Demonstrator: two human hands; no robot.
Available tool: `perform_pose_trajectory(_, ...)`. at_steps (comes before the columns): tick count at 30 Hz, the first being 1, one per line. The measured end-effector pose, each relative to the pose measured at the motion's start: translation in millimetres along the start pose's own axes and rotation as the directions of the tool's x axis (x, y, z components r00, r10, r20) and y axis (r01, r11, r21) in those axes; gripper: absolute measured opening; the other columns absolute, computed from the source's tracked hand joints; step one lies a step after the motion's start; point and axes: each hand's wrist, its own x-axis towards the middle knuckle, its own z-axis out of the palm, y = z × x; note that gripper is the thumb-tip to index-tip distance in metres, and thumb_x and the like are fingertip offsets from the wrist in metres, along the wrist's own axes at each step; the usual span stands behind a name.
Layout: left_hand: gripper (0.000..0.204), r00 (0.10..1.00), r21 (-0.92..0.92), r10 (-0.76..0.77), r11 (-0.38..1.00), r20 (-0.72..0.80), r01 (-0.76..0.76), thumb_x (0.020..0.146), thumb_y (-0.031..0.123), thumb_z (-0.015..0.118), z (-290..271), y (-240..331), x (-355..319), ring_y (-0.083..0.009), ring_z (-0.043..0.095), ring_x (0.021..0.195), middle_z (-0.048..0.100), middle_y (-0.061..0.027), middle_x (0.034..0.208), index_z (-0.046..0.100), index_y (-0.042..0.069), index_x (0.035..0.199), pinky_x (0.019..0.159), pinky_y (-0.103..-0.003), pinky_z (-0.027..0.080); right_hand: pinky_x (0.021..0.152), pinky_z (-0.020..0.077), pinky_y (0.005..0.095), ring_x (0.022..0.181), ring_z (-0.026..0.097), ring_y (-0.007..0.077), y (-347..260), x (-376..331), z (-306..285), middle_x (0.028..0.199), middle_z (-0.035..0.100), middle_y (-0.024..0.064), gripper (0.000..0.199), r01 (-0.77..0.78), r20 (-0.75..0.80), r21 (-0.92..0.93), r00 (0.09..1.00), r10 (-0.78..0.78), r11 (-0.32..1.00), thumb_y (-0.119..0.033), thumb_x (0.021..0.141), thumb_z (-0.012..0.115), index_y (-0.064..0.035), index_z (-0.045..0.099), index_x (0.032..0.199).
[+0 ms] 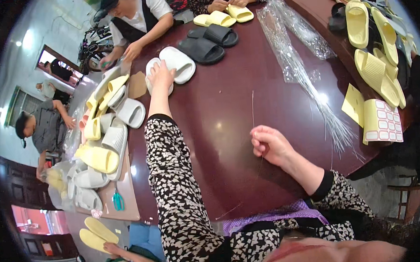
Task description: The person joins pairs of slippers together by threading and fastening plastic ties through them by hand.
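Note:
My left hand (161, 76) reaches to the far left of the table, its fingers over the strap of one white slide slipper (152, 66), gripping it. The matching white slipper (182, 68) lies against it on the right, close to my thumb. My right hand (269, 144) is closed over the middle of the table, with a thin wire tie (253, 105) pinched between thumb and fingers. The wire stands up from the fist, and its lower end runs down below the hand. A pair of black slippers (201, 51) lies beyond the white pair.
Mixed slippers (109, 150) crowd the left, near teal scissors (118, 201). A wire bundle in clear plastic (287, 56) lies right, by a label sheet (383, 122) and yellow slippers (375, 70). Across the table, one person (140, 21) works and another person's hands (232, 2) touch yellow slippers.

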Motion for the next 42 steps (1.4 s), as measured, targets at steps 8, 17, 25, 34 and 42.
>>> perform_pose_trajectory(8, 0.057, 0.962, -0.039, -0.117, 0.991, 0.246, 0.130, 0.080, 0.041, 0.058, 14.5, -1.5, 49.1, -0.0371, 0.042, 0.120, 0.048, -0.0198, 0.126, 0.045, 0.009, 0.126, 0.095, -0.055, 0.032, 0.050, 0.0413, 0.0250, 0.051, 0.044, 0.0078, 0.4, 4.7, -5.7, 0.065, 0.054, 0.0017, 0.006, -0.113, 0.023, 0.103, 0.993, 0.112, 0.988, -0.011, 0.086, 0.057, -0.0052, 0.056, 0.089)
perform_pose_trajectory(17, 0.055, 0.907, -0.165, -0.095, 0.970, 0.410, 0.176, 0.080, 0.039, 0.059, 13.1, -28.6, 44.0, -0.0317, 0.056, 0.106, 0.057, -0.0269, 0.110, 0.056, -0.008, 0.108, 0.087, -0.040, 0.045, 0.051, 0.0386, 0.0272, 0.049, 0.040, 0.0094, 0.8, 3.7, -6.5, 0.064, 0.052, 0.0020, 0.007, -0.119, 0.016, 0.104, 0.993, 0.118, 0.987, -0.012, 0.085, 0.058, -0.0055, 0.055, 0.087)
perform_pose_trajectory(25, 0.029, 0.719, -0.669, -0.080, 0.309, 0.690, 0.676, 0.080, 0.015, 0.056, 1.2, -32.5, -60.4, -0.0277, 0.061, 0.078, 0.061, -0.0157, 0.086, 0.056, -0.011, 0.094, 0.068, -0.037, 0.051, 0.050, 0.0354, 0.0264, 0.049, 0.039, 0.0091, -15.8, -1.8, -5.0, 0.065, 0.049, 0.0014, 0.009, -0.015, 0.049, 0.131, 0.999, 0.009, 0.991, -0.012, 0.086, 0.055, -0.0055, 0.053, 0.091)
perform_pose_trajectory(34, 0.014, 0.626, -0.566, -0.223, -0.708, 0.747, 0.422, 0.080, -0.007, 0.047, -49.5, 76.5, -196.4, -0.0293, 0.057, 0.092, 0.053, -0.0186, 0.098, 0.050, -0.012, 0.092, 0.090, -0.040, 0.048, 0.051, 0.0355, 0.0257, 0.052, 0.039, 0.0075, -51.2, -1.6, -18.7, 0.067, 0.048, 0.0000, 0.011, 0.243, 0.046, 0.235, 0.964, -0.260, 0.941, -0.012, 0.087, 0.053, -0.0048, 0.053, 0.096)
perform_pose_trajectory(42, 0.020, 0.806, -0.685, -0.028, -0.544, 0.592, 0.484, 0.083, 0.000, 0.049, -91.2, 152.9, -252.4, -0.0227, 0.055, 0.087, 0.055, -0.0146, 0.101, 0.051, -0.011, 0.099, 0.084, -0.035, 0.047, 0.053, 0.0408, 0.0222, 0.054, 0.047, 0.0075, -66.8, 7.3, -39.4, 0.069, 0.055, 0.0023, 0.011, 0.395, -0.120, 0.066, 0.915, -0.385, 0.916, -0.011, 0.084, 0.058, -0.0027, 0.057, 0.092)
